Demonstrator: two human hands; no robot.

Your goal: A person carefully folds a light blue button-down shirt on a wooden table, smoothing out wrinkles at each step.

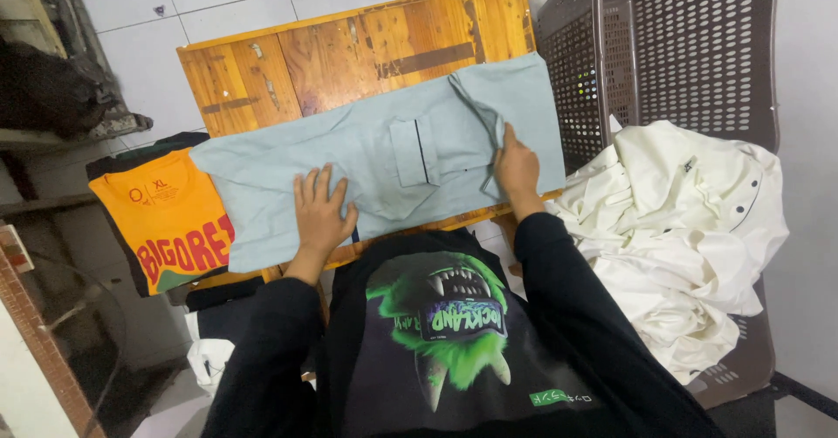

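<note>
- Currently: pale blue shirt (pixel 367 154) lies spread on the wooden table (pixel 349 49).
- Left hand (pixel 321 211) — flat, fingers apart, pressing the shirt.
- Right hand (pixel 517 169) — pinched on the shirt's folded edge.
- White garments (pixel 681 220) piled in the brown basket (pixel 698 45).

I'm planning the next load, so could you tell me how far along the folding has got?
Done: an orange T-shirt lies folded left of the wooden table. In hand: a pale blue garment spread there, left hand pressing flat, right hand gripping a fold. Left: crumpled white clothes heaped on the chair.

One head-worn view looks steeply down, close over the wooden table (pixel 349 54) at the wearer's front.
</note>
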